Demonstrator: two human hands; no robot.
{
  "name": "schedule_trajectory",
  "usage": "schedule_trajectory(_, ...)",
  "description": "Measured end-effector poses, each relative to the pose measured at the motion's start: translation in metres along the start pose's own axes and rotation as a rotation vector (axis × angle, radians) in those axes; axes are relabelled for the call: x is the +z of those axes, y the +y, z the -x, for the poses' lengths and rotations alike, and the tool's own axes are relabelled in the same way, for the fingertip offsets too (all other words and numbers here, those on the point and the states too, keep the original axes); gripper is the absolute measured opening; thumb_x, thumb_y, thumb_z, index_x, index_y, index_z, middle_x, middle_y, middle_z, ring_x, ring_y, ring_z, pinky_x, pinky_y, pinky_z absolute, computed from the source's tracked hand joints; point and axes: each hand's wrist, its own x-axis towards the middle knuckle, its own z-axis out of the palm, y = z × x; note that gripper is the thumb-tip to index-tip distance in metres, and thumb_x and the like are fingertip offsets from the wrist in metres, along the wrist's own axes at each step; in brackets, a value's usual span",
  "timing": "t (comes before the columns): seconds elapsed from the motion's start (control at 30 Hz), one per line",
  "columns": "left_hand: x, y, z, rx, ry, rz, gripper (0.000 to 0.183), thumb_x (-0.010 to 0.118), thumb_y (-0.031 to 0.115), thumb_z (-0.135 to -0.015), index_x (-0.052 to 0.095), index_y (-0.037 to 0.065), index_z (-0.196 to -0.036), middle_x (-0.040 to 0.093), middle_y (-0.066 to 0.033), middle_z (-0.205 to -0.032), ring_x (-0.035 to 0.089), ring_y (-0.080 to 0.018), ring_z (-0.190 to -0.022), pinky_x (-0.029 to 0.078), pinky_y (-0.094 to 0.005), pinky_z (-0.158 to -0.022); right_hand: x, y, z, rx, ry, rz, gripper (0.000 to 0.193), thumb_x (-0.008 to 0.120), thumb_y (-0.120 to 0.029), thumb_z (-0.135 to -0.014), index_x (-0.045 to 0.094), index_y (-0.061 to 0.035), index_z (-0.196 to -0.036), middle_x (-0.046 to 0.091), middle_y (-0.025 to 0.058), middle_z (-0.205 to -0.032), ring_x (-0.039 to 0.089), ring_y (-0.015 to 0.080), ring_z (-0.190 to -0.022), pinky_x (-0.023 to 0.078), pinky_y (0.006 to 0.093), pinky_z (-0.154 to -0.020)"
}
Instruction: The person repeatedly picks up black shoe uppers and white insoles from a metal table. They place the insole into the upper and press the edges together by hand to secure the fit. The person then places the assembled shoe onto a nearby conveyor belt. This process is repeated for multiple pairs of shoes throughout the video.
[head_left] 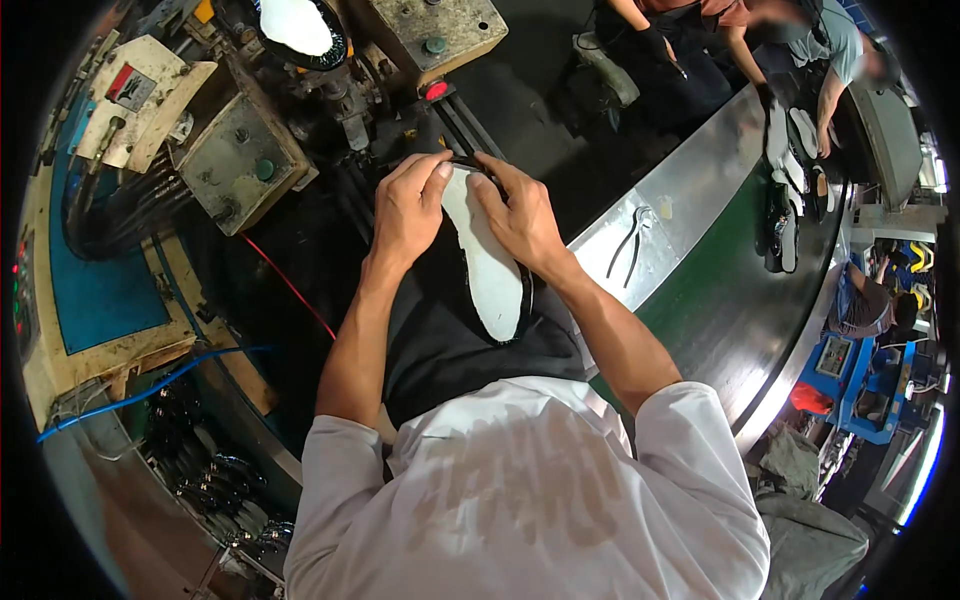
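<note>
A black shoe upper with a long white insole (492, 268) facing up lies over my lap, its narrower far end pointing away from me. My left hand (410, 205) is closed round the left side of that far end, thumb on the edge of the white face. On the opposite side, my right hand (520, 212) grips the same end, with its thumb pressing on the white surface. Both sets of fingertips meet near the tip and curl partly out of sight beneath it. To the right, metal pincers (630, 245) rest on a shiny metal ledge (690, 190).
A worn machine (240, 160) with a red button (434, 90) stands ahead and left, bearing another white-soled piece (296, 27). A green conveyor belt (690, 290) runs along the right, with several shoe pieces (785, 150) farther up. Two people work there. A blue hose (130, 395) crosses at left.
</note>
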Motion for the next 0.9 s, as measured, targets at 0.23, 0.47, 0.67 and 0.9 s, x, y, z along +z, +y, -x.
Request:
schedule_trajectory(0.23,-0.01,-0.014,-0.001,0.01,-0.245,0.123,0.036,0.058,0.0,-0.106,0.065,-0.005,-0.141,0.071,-0.0226,-0.139,0.069,-0.0349,-0.129,0.053,-0.0403,-0.11,0.004,0.004,0.0,0.065,-0.045,-0.105,0.059,0.061,-0.025,-0.104,0.052,0.0098,-0.152,0.065,0.0354,-0.14,0.064,0.0487,-0.131,0.05,0.0464,-0.112)
schedule_trajectory(0.47,-0.025,-0.002,-0.002,0.03,-0.251,0.022,0.04,0.069,0.002,-0.096,0.068,-0.002,-0.137,0.07,-0.0239,-0.138,0.068,-0.0415,-0.127,0.053,-0.0453,-0.109,0.015,0.03,0.0,-0.035,-0.139,-0.114,0.07,0.061,-0.023,-0.102,0.039,0.0082,-0.161,0.059,0.0376,-0.147,0.058,0.0495,-0.14,0.047,0.0496,-0.117)
schedule_trajectory(0.67,0.013,-0.026,-0.013,0.004,0.027,-0.149,0.013,0.064,0.012,-0.104,0.072,0.001,-0.106,0.071,-0.0232,-0.097,0.069,-0.0493,-0.09,0.056,-0.0557,-0.077,0.009,0.0,0.036,-0.019,-0.12,0.157,0.108,0.083,-0.045,-0.089,0.026,0.0004,-0.169,0.047,0.0364,-0.158,0.057,0.0528,-0.138,0.051,0.0522,-0.115)
schedule_trajectory(0.9,0.013,-0.061,-0.015,-0.157,0.013,-0.156,0.017,0.066,0.014,-0.104,0.075,0.0,-0.106,0.074,-0.0258,-0.101,0.071,-0.0496,-0.096,0.056,-0.0522,-0.08,-0.019,-0.022,0.097,-0.219,-0.312,0.681,0.08,0.079,-0.05,-0.092,0.047,-0.0388,-0.164,0.021,0.0387,-0.17,0.049,0.0564,-0.133,0.055,0.0593,-0.108)
